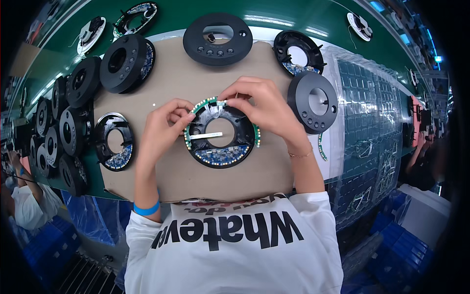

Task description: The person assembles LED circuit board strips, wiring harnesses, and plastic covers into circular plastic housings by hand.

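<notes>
On a tan mat (pixel 171 88) over a green workbench (pixel 274 12), the left hand (pixel 161 130) and right hand (pixel 259 108) pinch the rim of a black ring-shaped housing (pixel 221 133) with its circuit board, lying at mat centre among similar black housings (pixel 126 63).

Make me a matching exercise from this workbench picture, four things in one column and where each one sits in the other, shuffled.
Things:
1. black ring housing
2. left hand
3. right hand
4. closed black ring

Places:
A. pinching the top of the green circuit strip
B. far edge of the cardboard mat
C. on the strip's left side
D. centre of the mat, between both hands

Pairs: 1-D, 2-C, 3-A, 4-B
</notes>
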The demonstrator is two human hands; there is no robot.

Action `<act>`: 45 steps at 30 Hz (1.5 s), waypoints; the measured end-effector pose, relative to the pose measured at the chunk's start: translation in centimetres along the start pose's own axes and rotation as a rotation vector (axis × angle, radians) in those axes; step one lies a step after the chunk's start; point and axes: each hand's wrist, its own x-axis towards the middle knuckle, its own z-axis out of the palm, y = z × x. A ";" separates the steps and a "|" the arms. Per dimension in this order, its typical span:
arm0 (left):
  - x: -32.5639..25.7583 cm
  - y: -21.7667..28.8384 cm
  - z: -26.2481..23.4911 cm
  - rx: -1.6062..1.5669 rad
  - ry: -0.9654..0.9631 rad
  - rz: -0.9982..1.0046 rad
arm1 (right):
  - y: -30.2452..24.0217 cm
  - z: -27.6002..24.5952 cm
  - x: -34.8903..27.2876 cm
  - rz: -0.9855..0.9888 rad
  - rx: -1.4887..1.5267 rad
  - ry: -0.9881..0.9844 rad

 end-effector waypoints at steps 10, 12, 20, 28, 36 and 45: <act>-0.9 0.8 0.8 0.130 0.063 0.305 | 1.6 0.2 -0.2 0.030 0.096 0.005; -1.0 0.5 0.6 0.239 0.014 0.394 | 1.8 -0.1 -0.5 0.030 0.081 0.004; -2.0 0.9 -0.7 0.367 -0.171 0.420 | 1.6 -1.1 -3.5 -0.026 -0.023 -0.085; -2.1 1.1 -0.8 0.555 -0.145 0.424 | 0.9 -1.1 -4.0 0.039 -0.069 -0.205; -2.1 1.2 -0.7 0.688 -0.054 0.526 | 0.3 -0.9 -4.3 0.030 -0.259 -0.174; -2.1 1.0 -0.3 0.843 0.015 0.567 | -0.2 -0.1 -4.9 0.064 -0.317 -0.096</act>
